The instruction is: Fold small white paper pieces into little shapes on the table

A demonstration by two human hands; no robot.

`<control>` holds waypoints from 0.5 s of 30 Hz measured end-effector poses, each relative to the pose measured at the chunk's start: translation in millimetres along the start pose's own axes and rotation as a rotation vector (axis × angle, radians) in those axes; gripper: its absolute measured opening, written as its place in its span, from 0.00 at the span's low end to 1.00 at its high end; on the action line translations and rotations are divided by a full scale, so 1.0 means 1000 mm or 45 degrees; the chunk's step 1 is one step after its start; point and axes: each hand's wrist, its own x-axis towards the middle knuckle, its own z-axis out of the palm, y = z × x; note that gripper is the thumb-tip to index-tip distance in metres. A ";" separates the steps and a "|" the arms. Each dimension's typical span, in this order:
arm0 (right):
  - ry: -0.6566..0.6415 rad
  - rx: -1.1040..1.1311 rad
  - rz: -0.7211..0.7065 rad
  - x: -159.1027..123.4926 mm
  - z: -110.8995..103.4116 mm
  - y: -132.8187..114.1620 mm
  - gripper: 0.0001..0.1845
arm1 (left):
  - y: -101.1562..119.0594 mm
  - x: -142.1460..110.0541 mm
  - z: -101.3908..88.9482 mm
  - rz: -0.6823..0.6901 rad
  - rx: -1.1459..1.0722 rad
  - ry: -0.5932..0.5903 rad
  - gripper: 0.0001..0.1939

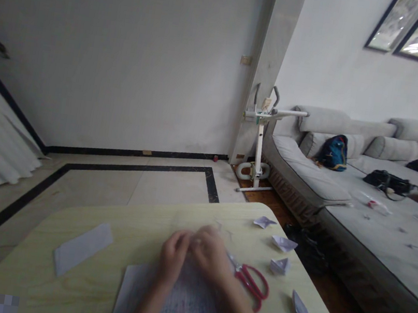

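My left hand (172, 257) and my right hand (210, 255) meet above the middle of the table, both blurred by motion. The fingers of each are pinched together, and whatever is between them is too small and smeared to make out. Beneath my forearms lies a lined, written-on sheet or notebook (182, 309). Scissors with red handles (254, 284) rest just right of my right hand, their blades partly hidden behind it. Small folded paper boats stand along the right edge, among them a boat (284, 243) and a nearer boat (303, 310).
A white paper strip (83, 248) lies at the left of the pale wooden table (137, 219). Beyond the right edge is a grey sofa (363, 226) with a blue backpack (334, 152) and a black bag (389, 183). White exercise equipment (260, 143) stands by the wall.
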 end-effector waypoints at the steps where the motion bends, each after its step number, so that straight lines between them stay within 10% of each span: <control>1: 0.033 0.031 0.024 0.000 0.000 0.000 0.07 | -0.002 0.000 0.000 -0.002 -0.010 0.014 0.16; 6: 0.272 0.097 0.319 0.003 0.006 0.005 0.08 | -0.011 0.001 0.002 -0.019 -0.080 0.028 0.17; 15: 0.137 0.164 0.473 0.005 0.005 -0.001 0.12 | -0.006 -0.001 0.003 -0.044 -0.088 -0.036 0.17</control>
